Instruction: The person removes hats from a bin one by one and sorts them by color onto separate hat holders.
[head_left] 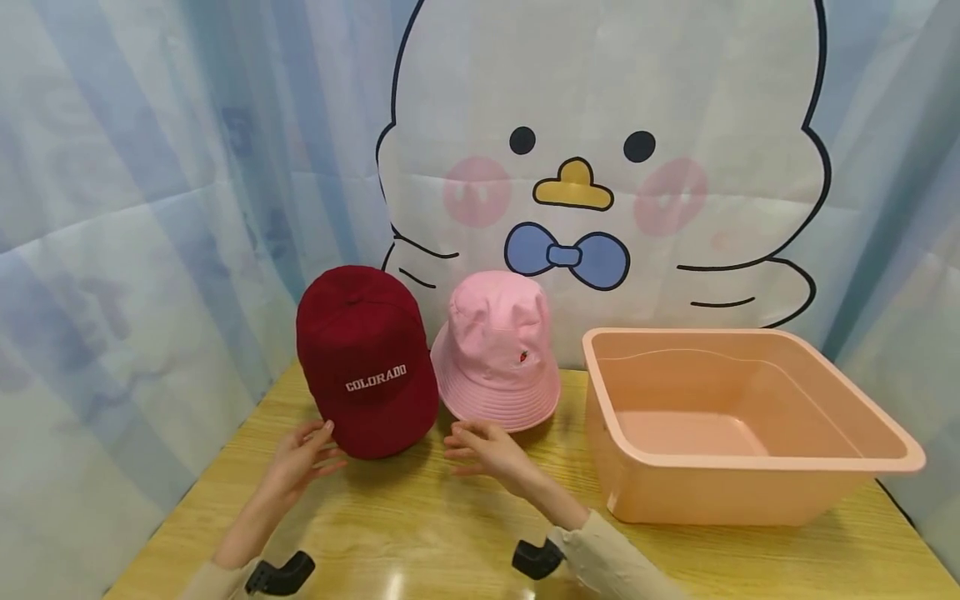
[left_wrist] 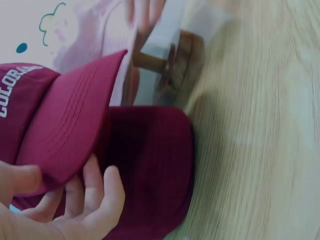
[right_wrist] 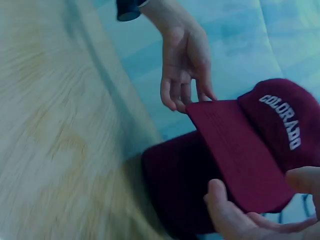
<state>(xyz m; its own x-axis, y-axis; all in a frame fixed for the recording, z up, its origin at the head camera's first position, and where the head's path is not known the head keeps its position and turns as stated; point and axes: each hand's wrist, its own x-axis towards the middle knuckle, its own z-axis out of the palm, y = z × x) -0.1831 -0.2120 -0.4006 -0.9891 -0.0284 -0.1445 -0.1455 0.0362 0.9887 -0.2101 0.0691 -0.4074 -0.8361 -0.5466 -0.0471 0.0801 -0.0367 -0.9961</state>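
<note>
A dark red cap [head_left: 375, 333] lettered "COLORADO" stands at the left of the table, its brim [left_wrist: 70, 120] tilted downward. Under that brim, a second dark red brim [left_wrist: 150, 165] shows in the left wrist view. My left hand [head_left: 300, 454] is at the brim's left corner, thumb over its upper side and loosely extended fingers below. On the other side my right hand [head_left: 487, 454] reaches in with fingers spread, fingertips a little off the brim's right edge and in front of a pink bucket hat [head_left: 495, 350].
A peach plastic tub [head_left: 750, 487] stands at the right of the wooden table [head_left: 420, 533]. Beneath the pink hat, a brown wooden piece [left_wrist: 185, 60] shows in the left wrist view. Behind the table hangs a curtain [head_left: 600, 83] with a cartoon figure.
</note>
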